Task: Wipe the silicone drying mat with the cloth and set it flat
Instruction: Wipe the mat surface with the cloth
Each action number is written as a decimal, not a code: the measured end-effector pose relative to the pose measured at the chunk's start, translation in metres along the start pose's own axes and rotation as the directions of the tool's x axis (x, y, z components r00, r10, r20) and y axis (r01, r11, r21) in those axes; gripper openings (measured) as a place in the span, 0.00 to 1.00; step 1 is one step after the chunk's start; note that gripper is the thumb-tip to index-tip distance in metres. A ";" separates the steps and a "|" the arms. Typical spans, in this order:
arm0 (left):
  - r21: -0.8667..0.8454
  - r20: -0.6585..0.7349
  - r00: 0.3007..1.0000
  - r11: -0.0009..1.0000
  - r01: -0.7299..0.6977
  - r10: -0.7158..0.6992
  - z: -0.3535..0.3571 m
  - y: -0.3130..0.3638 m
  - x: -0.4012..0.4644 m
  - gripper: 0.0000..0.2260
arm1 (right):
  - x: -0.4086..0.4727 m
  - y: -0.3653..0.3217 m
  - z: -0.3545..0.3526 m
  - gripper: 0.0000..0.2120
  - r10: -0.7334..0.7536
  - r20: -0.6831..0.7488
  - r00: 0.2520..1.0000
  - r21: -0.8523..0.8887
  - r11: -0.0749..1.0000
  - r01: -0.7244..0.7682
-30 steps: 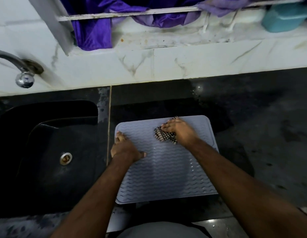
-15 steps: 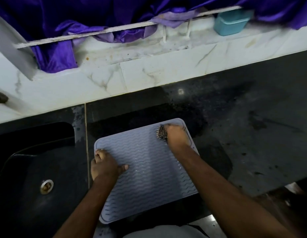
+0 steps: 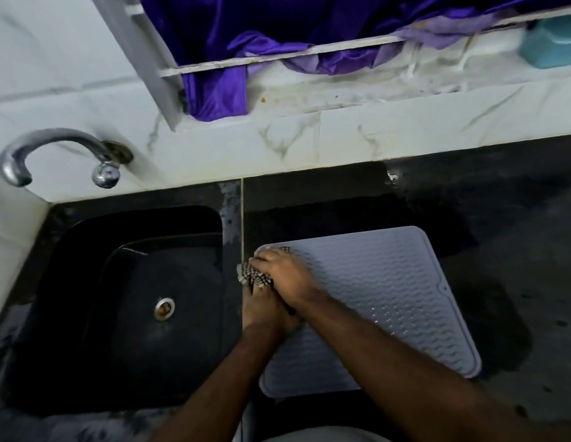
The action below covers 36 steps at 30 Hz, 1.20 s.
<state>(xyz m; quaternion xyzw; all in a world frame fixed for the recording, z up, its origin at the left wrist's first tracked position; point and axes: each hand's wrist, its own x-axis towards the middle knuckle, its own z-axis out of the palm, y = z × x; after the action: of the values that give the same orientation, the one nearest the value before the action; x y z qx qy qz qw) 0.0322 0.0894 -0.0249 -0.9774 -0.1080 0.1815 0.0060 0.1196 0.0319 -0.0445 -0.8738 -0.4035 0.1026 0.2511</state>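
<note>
A pale grey silicone drying mat (image 3: 389,291) with a wavy ribbed surface lies flat on the black countertop (image 3: 507,212), just right of the sink. My right hand (image 3: 285,274) holds a bunched checked cloth (image 3: 253,276) down on the mat's far left corner, and part of the cloth sticks out past the mat's left edge. It crosses over my left hand (image 3: 261,312), which rests on the mat's left edge with its fingers pointing away from me and partly hidden under the right hand.
A black sink (image 3: 86,282) with a metal drain (image 3: 164,309) lies directly left of the mat. A chrome tap (image 3: 54,154) juts from the white tiled wall. Purple fabric (image 3: 220,90) hangs over the window ledge, with a teal container (image 3: 552,43) at the far right.
My right hand has swept the cloth from the mat's far right corner across to its far left corner, over my left hand. The left hand has stayed on the left edge.
</note>
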 end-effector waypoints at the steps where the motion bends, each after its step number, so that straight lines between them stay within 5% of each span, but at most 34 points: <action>1: 0.015 -0.007 1.000 1.000 0.010 -0.010 0.000 0.001 0.001 0.41 | -0.001 0.005 0.002 0.21 0.009 0.016 1.000 0.000 1.000 -0.009; 4: 0.075 0.008 0.999 0.996 0.048 -0.049 -0.003 0.001 0.005 0.44 | -0.003 0.022 -0.009 0.19 0.022 -0.001 1.000 -0.020 1.000 -0.022; 8: 0.144 0.106 0.992 0.988 0.060 -0.076 -0.019 0.008 0.016 0.47 | -0.005 0.044 -0.030 0.14 0.256 -0.017 0.967 0.019 0.967 -0.255; 16: 0.042 0.208 0.969 0.991 0.128 -0.134 -0.036 0.017 0.036 0.57 | -0.063 0.100 -0.076 0.22 0.292 -0.060 0.954 -0.324 0.899 -0.296; 22: -0.023 0.183 0.980 0.996 0.081 -0.075 -0.035 0.015 0.036 0.57 | -0.113 0.152 -0.116 0.22 0.466 -0.154 0.871 -0.409 0.773 -0.485; 28: -0.034 0.194 0.977 0.995 0.096 -0.087 -0.038 0.017 0.023 0.56 | -0.120 0.148 -0.125 0.15 0.675 -0.256 0.692 -0.410 0.572 -0.710; 32: -0.031 0.190 0.978 0.995 0.096 -0.088 -0.041 0.018 0.019 0.56 | -0.110 0.129 -0.129 0.16 0.848 -0.146 0.509 -0.283 0.458 -0.843; 34: -0.016 0.188 0.979 0.996 0.086 -0.081 -0.040 0.017 0.019 0.56 | -0.104 0.118 -0.127 0.19 0.810 -0.109 0.575 -0.239 0.540 -0.807; 36: -0.007 0.184 0.980 0.997 0.076 -0.074 -0.039 0.016 0.019 0.55 | -0.098 0.104 -0.120 0.25 0.659 -0.140 0.739 -0.214 0.709 -0.672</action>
<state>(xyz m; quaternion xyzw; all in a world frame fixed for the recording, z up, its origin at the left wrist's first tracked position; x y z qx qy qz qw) 0.0662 0.0788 0.0038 -0.9518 -0.1460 0.2698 -0.0038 0.1692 -0.1416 0.0011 -0.9871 -0.0646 0.1112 0.0954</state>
